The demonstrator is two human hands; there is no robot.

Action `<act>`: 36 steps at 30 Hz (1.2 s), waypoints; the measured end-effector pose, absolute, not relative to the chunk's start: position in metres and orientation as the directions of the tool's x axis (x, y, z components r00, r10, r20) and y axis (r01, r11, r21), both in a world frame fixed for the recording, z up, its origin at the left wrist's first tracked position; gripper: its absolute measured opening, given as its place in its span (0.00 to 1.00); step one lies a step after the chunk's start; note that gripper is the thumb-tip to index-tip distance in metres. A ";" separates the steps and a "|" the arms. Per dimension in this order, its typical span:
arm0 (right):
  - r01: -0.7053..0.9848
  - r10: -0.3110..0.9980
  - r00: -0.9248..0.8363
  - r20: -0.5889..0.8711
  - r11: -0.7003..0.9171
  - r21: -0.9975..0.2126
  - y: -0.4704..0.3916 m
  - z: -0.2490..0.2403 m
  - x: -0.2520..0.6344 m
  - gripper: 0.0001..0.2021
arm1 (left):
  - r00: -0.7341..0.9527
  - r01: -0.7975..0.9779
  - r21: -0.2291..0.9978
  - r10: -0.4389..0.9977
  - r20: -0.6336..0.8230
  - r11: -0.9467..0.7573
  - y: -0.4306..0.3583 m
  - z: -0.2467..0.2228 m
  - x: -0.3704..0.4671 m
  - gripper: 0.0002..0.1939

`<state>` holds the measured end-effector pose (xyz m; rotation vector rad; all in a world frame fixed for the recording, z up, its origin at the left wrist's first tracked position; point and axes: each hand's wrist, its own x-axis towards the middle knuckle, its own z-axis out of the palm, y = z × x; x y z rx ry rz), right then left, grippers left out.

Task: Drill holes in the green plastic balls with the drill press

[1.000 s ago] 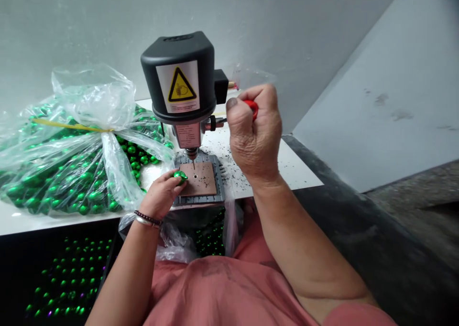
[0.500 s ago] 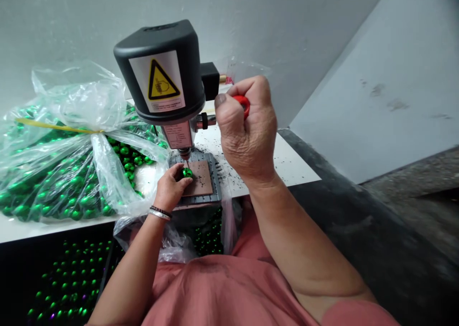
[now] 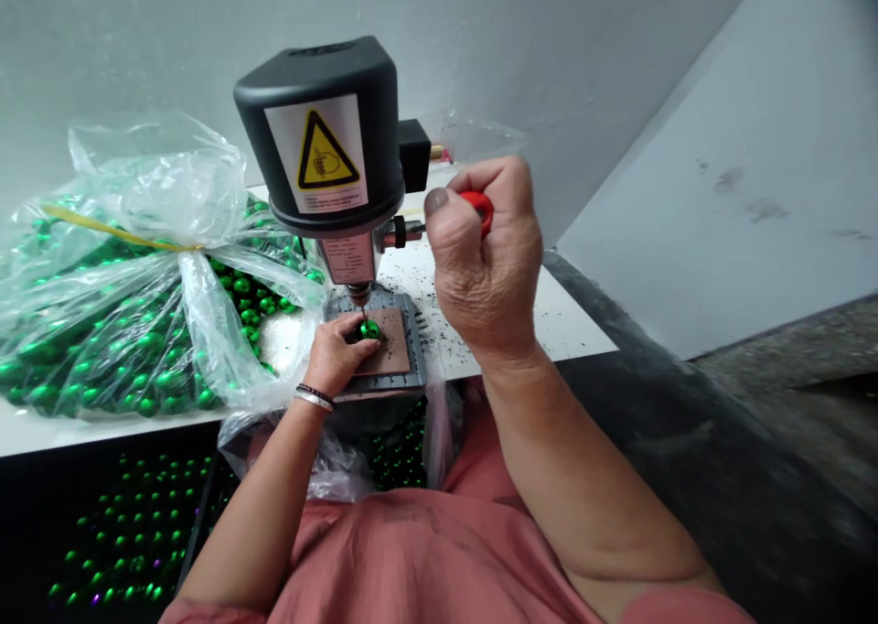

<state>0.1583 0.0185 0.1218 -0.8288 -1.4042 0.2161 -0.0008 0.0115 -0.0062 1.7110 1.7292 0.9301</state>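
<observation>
A black drill press [image 3: 315,139] with a yellow warning label stands on the white table. Between its thumb and fingers, my left hand [image 3: 337,349] grips a shiny green ball [image 3: 369,330] on the brown board [image 3: 394,345], which lies on the grey drill base [image 3: 415,331]. The thin drill bit [image 3: 365,313] comes down to the top of the ball; whether it has entered the ball I cannot make out. My right hand [image 3: 487,249] is closed around the red knob [image 3: 480,210] of the press lever, to the right of the motor housing.
A clear plastic bag [image 3: 137,313] of green balls, with a yellow tie, covers the left of the table [image 3: 576,327]. Dark shavings lie around the drill base. Below the table's front edge are more green balls and a crumpled clear bag [image 3: 336,464].
The view has shifted slightly, so the press and both hands appear further right. My right hand sits a little lower against the press, still on the red knob. My left hand keeps its hold.
</observation>
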 end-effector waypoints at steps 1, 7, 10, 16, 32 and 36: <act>0.339 0.587 0.201 0.784 0.709 -0.618 0.018 0.121 0.158 0.07 | -0.051 0.627 0.777 0.994 0.097 -0.044 0.012 -0.007 0.000 0.22; 0.399 0.591 0.198 0.782 0.681 -0.615 0.014 0.116 0.160 0.06 | -0.062 0.614 0.787 0.989 0.133 -0.067 0.010 -0.011 0.000 0.22; 0.426 0.565 0.201 0.800 0.685 -0.591 0.013 0.113 0.160 0.05 | -0.079 0.608 0.792 0.989 0.125 -0.052 0.010 -0.012 0.000 0.23; 0.476 0.507 0.187 0.841 0.702 -0.530 0.008 0.093 0.161 0.04 | -0.071 0.618 0.785 0.992 0.100 -0.035 0.009 -0.010 0.000 0.22; 0.381 0.535 0.238 0.810 0.716 -0.585 0.005 0.040 0.154 0.04 | -0.078 0.702 0.709 0.983 0.165 -0.063 0.006 -0.007 0.001 0.20; 0.289 0.560 0.291 0.775 0.721 -0.630 0.007 0.059 0.150 0.01 | -0.078 0.686 0.725 0.985 0.153 -0.059 0.008 -0.009 0.001 0.20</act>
